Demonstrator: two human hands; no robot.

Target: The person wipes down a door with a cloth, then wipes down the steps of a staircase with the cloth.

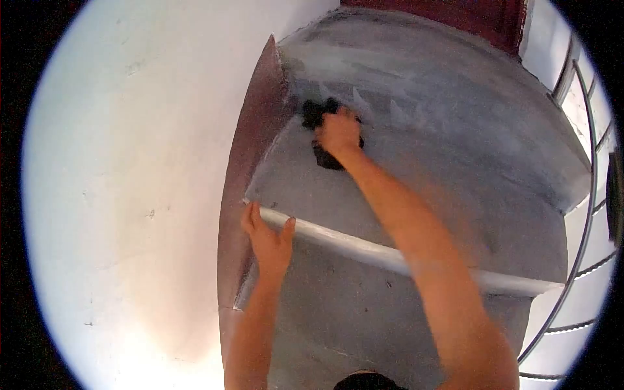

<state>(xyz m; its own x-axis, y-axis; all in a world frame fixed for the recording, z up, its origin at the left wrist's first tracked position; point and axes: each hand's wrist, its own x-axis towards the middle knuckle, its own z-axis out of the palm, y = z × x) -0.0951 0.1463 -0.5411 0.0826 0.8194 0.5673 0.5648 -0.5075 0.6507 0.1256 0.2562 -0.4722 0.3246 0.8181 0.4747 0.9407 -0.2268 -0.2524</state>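
Right hand (340,132): your fingers are curled over the black cloth (330,159) and grip it; the hand is somewhat blurred, so I cannot tell how each finger is placed.

Black cloth: it lies bunched under your right hand, beyond the pale step edge (351,247) and nearer to the left end of this edge. Part of it shows on both sides of the hand.

Left hand (268,239): it rests at the left end of the pale step edge, with the thumb set apart from the fingers. It touches the edge and has no object in it.

Right forearm (416,227): it reaches across, over the pale step edge, and hides one portion of it.

Grey tread (312,190): this surface is just beyond the pale step edge, and the cloth is on its far left part.

Grey riser (448,123): it rises farther beyond the pale step edge, behind the tread, with lighter smeared marks on it.

Maroon skirting (255,123): it runs up beside the left end of the pale step edge, along the white wall (130,195).

Metal railing (592,162): it curves past the right end of the pale step edge.
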